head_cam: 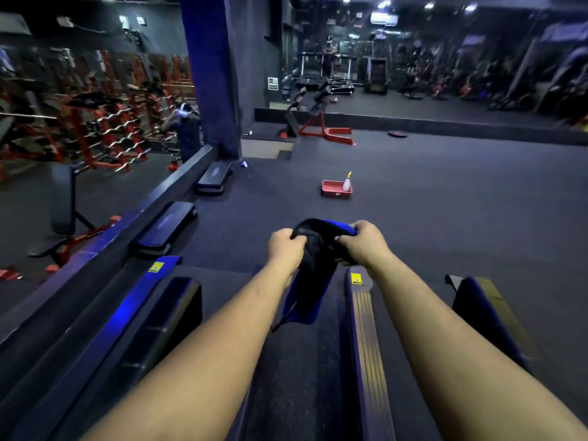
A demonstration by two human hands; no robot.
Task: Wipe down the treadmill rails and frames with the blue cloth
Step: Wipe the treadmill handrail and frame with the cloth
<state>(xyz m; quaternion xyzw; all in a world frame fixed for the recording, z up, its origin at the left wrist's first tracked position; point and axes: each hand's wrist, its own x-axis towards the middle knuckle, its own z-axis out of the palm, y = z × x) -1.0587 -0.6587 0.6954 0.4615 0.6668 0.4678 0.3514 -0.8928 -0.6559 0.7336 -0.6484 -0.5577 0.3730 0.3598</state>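
Seen from a head-worn camera, two bare forearms reach forward over the rear end of a treadmill. Nearest the viewer, the dark treadmill belt (299,377) runs up the middle of the frame. A ribbed side rail (369,361) lies along its right edge, and a glossy blue-lit side rail (133,313) lies along its left. Each rail carries a small yellow sticker at its far end.

Above the far end of the belt, both hands hold the blue cloth (310,294) in the air. The left hand (284,246) is clenched around one bunched upper corner. The right hand (366,241) is clenched around the other. The cloth sags between them and hangs in a loose fold toward the belt; whether it touches cannot be told.

The cloth looks soft, light and limp. It would likely flop and bunch unless folded into a pad or spread flat under the palm. A gathered edge seems the surest place to grip. It is neither fragile nor slippery, by its look.

Beyond the treadmill, on the dark gym floor, stands a red tray (331,188) with a white spray bottle (346,183) in it. Farther off are a red bench frame (331,132), step platforms along a mirrored wall on the left, and a mirror wall behind.
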